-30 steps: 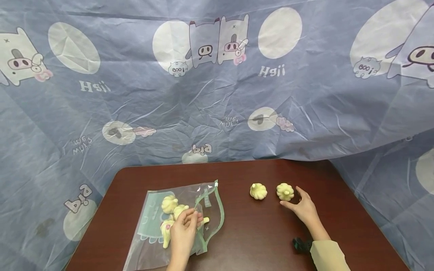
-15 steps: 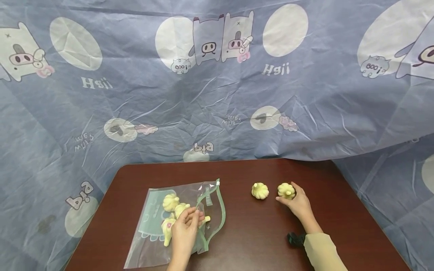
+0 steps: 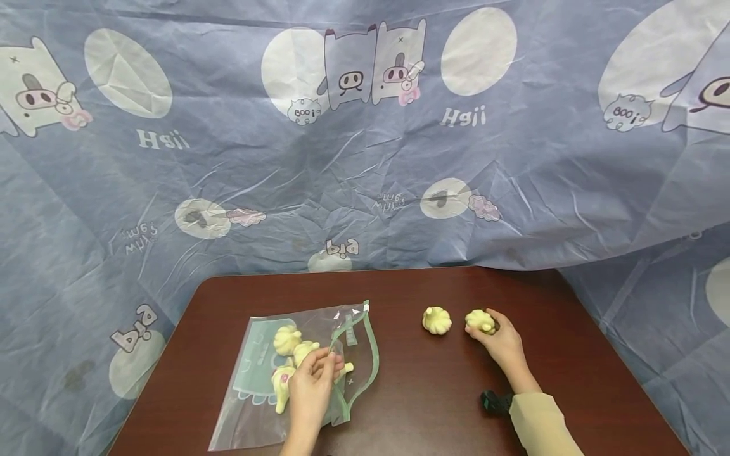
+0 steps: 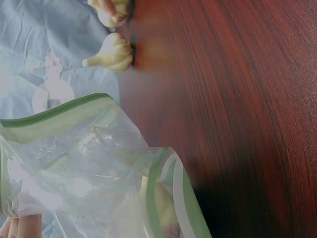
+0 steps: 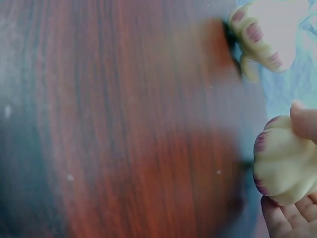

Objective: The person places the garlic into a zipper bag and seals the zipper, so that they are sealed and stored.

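On the table (image 3: 410,399), a clear zip bag (image 3: 376,361) lies beneath the left hand (image 3: 310,383), whose fingers pinch its rim, seemingly so the mouth gapes. The right hand (image 3: 504,347) pinches a garlic bulb (image 3: 478,320) sideways between its fingers, likely for steadiness; a second bulb (image 3: 436,321) sits left of them.

A second ago the right hand (image 3: 504,347) stood on the right-edge side of the desk (image 3: 410,392), its thumb and fingers spread just beside the garlic bulb (image 3: 477,319) there; since then they had drawn in and pinched it. Over the last half second the bulb had tipped (only a little), its stem leaning further toward the desk's near edge. The sleeve (image 3: 542,423) and the black band (image 3: 493,403) had shifted slightly toward the left edge.
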A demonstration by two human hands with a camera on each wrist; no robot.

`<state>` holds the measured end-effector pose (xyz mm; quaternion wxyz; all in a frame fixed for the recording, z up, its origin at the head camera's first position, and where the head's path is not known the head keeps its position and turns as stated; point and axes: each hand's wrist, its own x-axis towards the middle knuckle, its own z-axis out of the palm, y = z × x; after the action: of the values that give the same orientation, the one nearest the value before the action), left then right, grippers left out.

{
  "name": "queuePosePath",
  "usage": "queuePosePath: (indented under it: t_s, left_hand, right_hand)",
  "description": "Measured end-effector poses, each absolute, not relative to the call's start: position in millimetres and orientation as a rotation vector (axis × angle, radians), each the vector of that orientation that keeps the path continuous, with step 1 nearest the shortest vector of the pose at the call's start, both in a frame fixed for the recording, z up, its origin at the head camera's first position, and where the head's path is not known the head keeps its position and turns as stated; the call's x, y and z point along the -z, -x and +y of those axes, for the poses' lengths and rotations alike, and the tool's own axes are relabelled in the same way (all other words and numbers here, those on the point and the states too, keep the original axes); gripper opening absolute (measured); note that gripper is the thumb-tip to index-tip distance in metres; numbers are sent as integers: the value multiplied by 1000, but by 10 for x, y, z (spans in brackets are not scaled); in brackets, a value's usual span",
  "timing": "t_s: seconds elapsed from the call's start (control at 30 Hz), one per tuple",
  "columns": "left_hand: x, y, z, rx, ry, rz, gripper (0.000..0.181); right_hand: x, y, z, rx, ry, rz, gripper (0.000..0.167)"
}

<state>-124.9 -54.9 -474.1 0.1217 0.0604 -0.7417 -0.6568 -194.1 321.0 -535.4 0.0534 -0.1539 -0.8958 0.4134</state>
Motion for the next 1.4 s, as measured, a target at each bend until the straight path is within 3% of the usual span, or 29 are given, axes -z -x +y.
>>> queuePosePath:
  t_s: [0.5, 1.1, 1.4]
  left_hand:
    - [4716, 1257, -558, 1897, -184, -2189, 17]
    - [4720, 1245, -575, 1881, -159, -2199, 18]
    - [4705, 1241, -567, 1878, -169, -2214, 18]
  right_hand:
    - [4959, 1685, 2901, -1453, 420, -2589, 85]
    - [4720, 1529, 1880, -1774, 19, -2477, 73]
    - [4782, 1505, 1447, -1869, -225, -2471, 69]
